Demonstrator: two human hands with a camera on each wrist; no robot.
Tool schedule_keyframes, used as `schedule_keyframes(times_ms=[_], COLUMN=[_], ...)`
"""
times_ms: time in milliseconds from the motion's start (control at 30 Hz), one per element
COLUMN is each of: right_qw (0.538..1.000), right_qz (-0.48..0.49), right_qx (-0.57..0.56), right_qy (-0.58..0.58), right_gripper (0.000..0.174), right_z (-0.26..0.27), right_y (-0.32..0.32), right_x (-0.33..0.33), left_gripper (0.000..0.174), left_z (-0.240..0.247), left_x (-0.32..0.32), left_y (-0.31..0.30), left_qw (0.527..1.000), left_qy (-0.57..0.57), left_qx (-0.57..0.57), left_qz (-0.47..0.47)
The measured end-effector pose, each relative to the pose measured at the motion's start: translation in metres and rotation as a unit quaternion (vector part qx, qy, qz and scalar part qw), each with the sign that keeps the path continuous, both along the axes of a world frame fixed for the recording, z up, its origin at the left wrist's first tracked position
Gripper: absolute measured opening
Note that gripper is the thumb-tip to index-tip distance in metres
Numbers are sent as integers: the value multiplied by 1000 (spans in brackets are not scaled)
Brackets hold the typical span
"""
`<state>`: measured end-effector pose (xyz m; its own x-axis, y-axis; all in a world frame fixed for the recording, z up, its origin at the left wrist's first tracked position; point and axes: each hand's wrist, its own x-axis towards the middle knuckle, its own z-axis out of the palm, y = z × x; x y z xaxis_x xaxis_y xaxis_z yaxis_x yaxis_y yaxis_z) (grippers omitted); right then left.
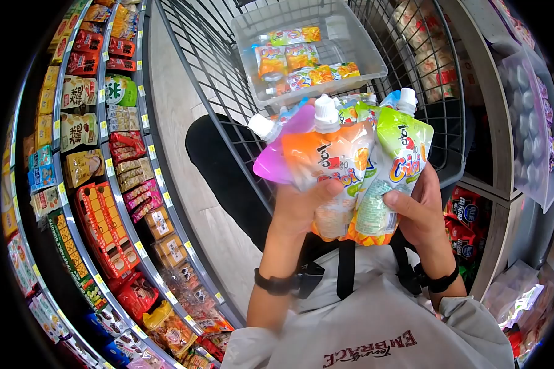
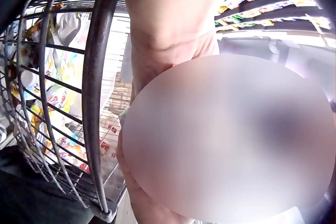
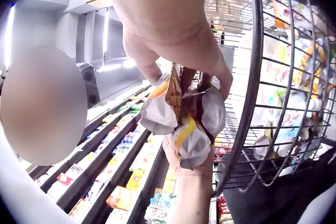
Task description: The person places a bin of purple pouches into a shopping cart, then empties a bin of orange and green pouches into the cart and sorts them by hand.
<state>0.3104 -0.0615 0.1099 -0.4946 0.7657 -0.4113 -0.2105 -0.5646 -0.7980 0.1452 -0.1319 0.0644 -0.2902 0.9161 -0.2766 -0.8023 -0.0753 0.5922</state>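
Observation:
My left hand [image 1: 300, 206] grips an orange spouted jelly pouch [image 1: 326, 154], its thumb across the front. A purple pouch [image 1: 277, 161] with a white cap sticks out behind it. My right hand [image 1: 420, 212] holds a green-topped pouch [image 1: 406, 154], thumb pressed on its lower front. The pouches are bunched side by side, white caps up, over the near end of the shopping cart [image 1: 252, 157]. From the right wrist view, several silvery pouch bottoms [image 3: 195, 148] show below my fingers. In the left wrist view, a blurred oval hides most of what the left hand holds.
A clear plastic bin [image 1: 372, 64] in the cart holds several orange pouches [image 1: 320, 75]; more pouches lie just beyond my hands. Snack shelves [image 1: 114, 154] run along the left. A wooden shelf unit [image 1: 495, 160] with clear boxes stands close on the right.

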Motion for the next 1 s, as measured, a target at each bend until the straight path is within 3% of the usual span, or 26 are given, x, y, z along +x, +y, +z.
schedule_keyframes(times_ms=[667, 800, 867, 1000], right_qw=[1000, 1000, 1000, 1000], right_qz=[-3, 4, 5, 7], right_qx=[-14, -7, -3, 8], right_qy=[2, -8, -8, -3], right_gripper=[69, 69, 70, 70], right_z=[-5, -5, -6, -5], right_y=[2, 2, 2, 4], right_x=[4, 5, 5, 3], left_gripper=[97, 86, 104, 103], left_z=[2, 3, 9, 6], left_x=[-2, -2, -3, -4], left_y=[1, 5, 8, 10], left_qw=[999, 998, 998, 997], left_qy=[18, 49, 24, 54], left_qx=[3, 31, 39, 40], left_qz=[-30, -37, -43, -35])
